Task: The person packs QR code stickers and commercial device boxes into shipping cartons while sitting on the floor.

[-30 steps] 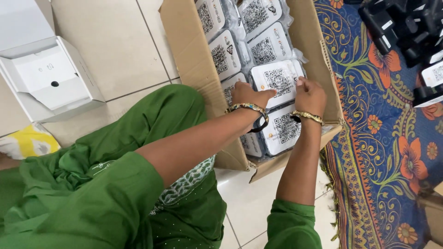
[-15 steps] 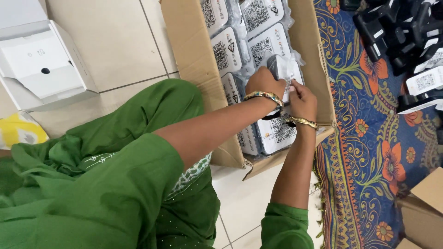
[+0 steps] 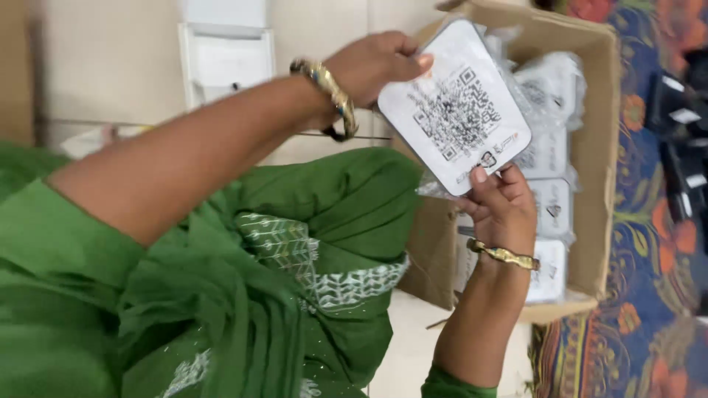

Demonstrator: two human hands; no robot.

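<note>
Holding white card (image 3: 454, 105) with left hand (image 3: 372, 65), right hand (image 3: 504, 208).

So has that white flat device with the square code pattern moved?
Yes. The white flat device has come up out of the cardboard box, held in both hands.

- Pale tiled floor (image 3: 110, 66) carries everything.
- Open cardboard box (image 3: 590, 147) rests on it.
- White open tray-like case (image 3: 225, 63) lies nearby.
- Patterned floral mat (image 3: 641, 295) beside the box.
</note>
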